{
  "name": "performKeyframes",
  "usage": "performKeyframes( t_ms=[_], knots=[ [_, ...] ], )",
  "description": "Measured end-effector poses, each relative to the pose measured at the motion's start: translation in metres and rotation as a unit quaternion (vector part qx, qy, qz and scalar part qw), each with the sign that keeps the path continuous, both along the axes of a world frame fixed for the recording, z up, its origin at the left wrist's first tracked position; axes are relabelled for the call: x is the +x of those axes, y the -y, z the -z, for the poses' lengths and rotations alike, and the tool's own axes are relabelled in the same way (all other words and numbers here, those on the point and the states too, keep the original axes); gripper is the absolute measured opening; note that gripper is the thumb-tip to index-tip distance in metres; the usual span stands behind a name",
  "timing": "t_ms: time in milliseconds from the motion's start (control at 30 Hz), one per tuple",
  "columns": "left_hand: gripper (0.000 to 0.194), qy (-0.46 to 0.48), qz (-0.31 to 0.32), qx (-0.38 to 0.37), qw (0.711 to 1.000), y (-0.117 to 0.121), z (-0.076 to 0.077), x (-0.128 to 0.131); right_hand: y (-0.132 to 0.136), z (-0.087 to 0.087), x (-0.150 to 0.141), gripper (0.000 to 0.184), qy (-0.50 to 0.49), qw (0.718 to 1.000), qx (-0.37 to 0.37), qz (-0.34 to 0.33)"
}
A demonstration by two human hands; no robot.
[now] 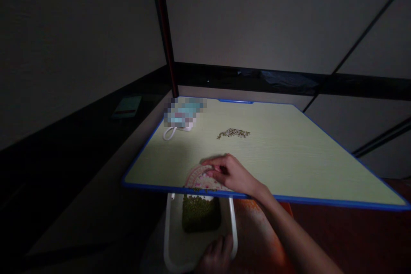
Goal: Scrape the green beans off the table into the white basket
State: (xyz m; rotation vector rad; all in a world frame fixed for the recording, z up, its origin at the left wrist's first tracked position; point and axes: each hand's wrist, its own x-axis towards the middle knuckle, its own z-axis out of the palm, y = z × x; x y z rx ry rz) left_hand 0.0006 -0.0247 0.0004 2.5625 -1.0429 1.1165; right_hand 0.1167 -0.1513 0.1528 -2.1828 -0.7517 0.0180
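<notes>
My right hand [229,174] lies at the near edge of a pale green table top with a blue rim [289,199]. Its curled fingers grip a round pink patterned plate [196,178] that carries a few green beans. Just under that edge a white-rimmed tray [168,231] holds a heap of green beans [201,214]. My left hand [215,256] grips the tray's near rim; only its upper part shows at the bottom of the view. A small pile of beans [233,133] lies further back on the table, apart from both hands.
A blurred light-blue object with a white cord loop [182,116] sits at the table's far left corner. A dark red pole [165,30] rises behind it. A low dark ledge with a small flat item [126,107] runs along the left. The room is dim.
</notes>
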Motion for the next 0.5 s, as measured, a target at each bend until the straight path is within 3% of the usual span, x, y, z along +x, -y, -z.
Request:
performKeyframes(
  t_ms=[67, 133, 200, 233, 333, 400, 500],
  knots=[
    [0.050, -0.047, -0.027, -0.036, 0.998, -0.001, 0.010, -0.003, 0.000, 0.000, 0.000, 0.019, 0.004, 1.000, -0.001, -0.001],
    [0.044, -0.082, -0.024, 0.035, 0.996, -0.002, 0.024, -0.007, 0.000, -0.001, -0.001, 0.018, 0.005, 1.000, -0.008, 0.002],
    [0.024, -0.107, -0.028, 0.067, 0.992, -0.003, 0.034, -0.010, 0.000, -0.001, -0.001, 0.018, 0.002, 1.000, -0.013, 0.008],
    [0.025, -0.097, -0.020, 0.067, 0.993, -0.004, 0.038, -0.011, -0.001, -0.001, -0.001, 0.018, 0.000, 1.000, -0.015, 0.010],
    [0.046, -0.104, -0.015, 0.035, 0.994, -0.005, 0.042, -0.012, -0.001, -0.001, -0.001, 0.018, -0.005, 1.000, -0.015, 0.013],
    [0.027, -0.123, -0.018, 0.060, 0.990, -0.006, 0.042, -0.012, -0.001, -0.002, -0.001, 0.019, -0.006, 1.000, -0.015, 0.011],
    [0.048, -0.092, -0.021, 0.078, 0.993, -0.005, 0.038, -0.010, -0.001, -0.002, -0.001, 0.019, -0.004, 1.000, -0.013, 0.007]
  ],
)
